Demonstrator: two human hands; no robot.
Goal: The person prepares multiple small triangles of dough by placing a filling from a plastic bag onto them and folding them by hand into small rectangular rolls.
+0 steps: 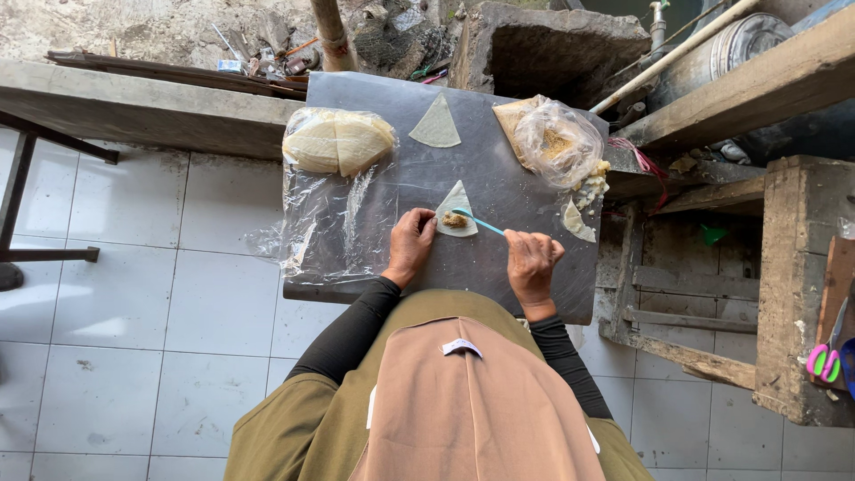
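Observation:
A grey board [499, 187] lies across my lap. My left hand [410, 245] presses on the lower left edge of a triangular pastry sheet [458, 200] with a small brown heap of filling [455, 221] on it. My right hand [532, 263] grips a thin teal spoon [481, 221] whose tip rests on the filling. A second bare triangular sheet [436, 123] lies at the board's far edge. A clear bag of brown filling [559, 142] sits at the far right.
A plastic-wrapped stack of pale pastry sheets [337, 141] lies at the board's far left on loose plastic film [321, 223]. A folded piece [577, 221] lies near the right edge. Wooden bench [793, 276] with pink scissors [824, 356] to the right; white tiled floor [134, 303] left.

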